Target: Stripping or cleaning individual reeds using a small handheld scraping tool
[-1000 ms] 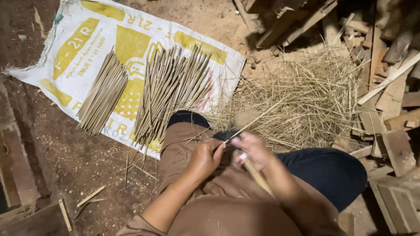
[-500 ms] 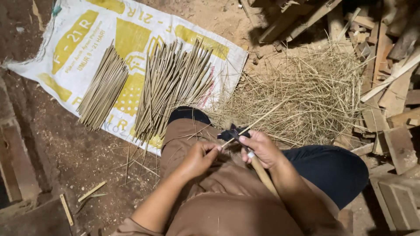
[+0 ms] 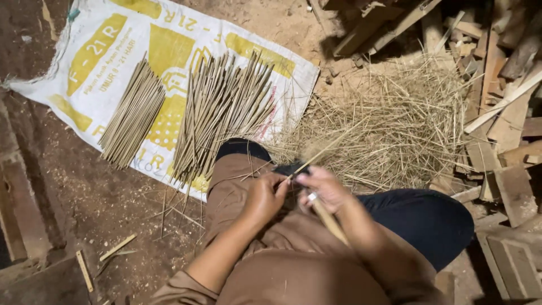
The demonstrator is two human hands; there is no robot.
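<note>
Now both hands over the lap, left hand [image 3: 264,197] pinching thin bamboo stick [image 3: 324,149], right hand [image 3: 323,189] clamped on dark knife [image 3: 289,168], stick's tip over straw pile [image 3: 395,130]

Brown sleeves, brown and dark-blue legwear, a ring [image 3: 311,196].

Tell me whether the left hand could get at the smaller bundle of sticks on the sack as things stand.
Probably yes. The left hand is pinching a thin stick over the lap, but nothing lies between it and the smaller bundle on the sack. It would likely need to let go and lean forward.
</note>
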